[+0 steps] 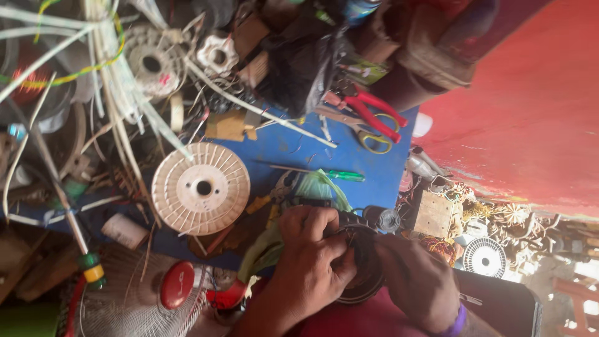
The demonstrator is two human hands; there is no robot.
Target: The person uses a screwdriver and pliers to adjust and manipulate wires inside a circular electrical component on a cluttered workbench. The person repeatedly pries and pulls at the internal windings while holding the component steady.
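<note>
Both hands [349, 262] around motor stator [362, 265]

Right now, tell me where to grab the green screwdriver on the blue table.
Take the screwdriver by its green handle, coming down from above. It lies flat on the blue table, the handle end clear of clutter, the thin shaft pointing toward the white spool.
</note>
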